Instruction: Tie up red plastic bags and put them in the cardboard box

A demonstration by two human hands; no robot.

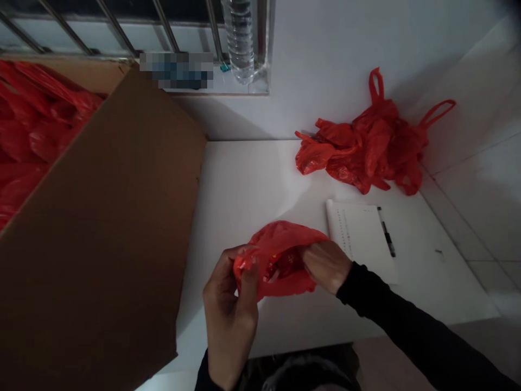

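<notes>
A red plastic bag point(285, 233) is held over the white table, its mouth facing up toward me. My left hand point(232, 304) pinches the bag's left edge between thumb and fingers. Inside the bag lie small red wrapped items point(280, 266), too dim to name exactly. My right hand point(328, 266) reaches into the bag from the right. Its fingers are hidden by the plastic and the contents, so what they hold, if anything, does not show.
A large cardboard box point(109, 217) full of red bags point(40, 119) stands at left. Crumpled red bags point(366, 146) lie by the back wall. A notebook point(362, 233) with a pen point(386, 232) is at right. A plastic bottle point(241, 43) stands on the window sill.
</notes>
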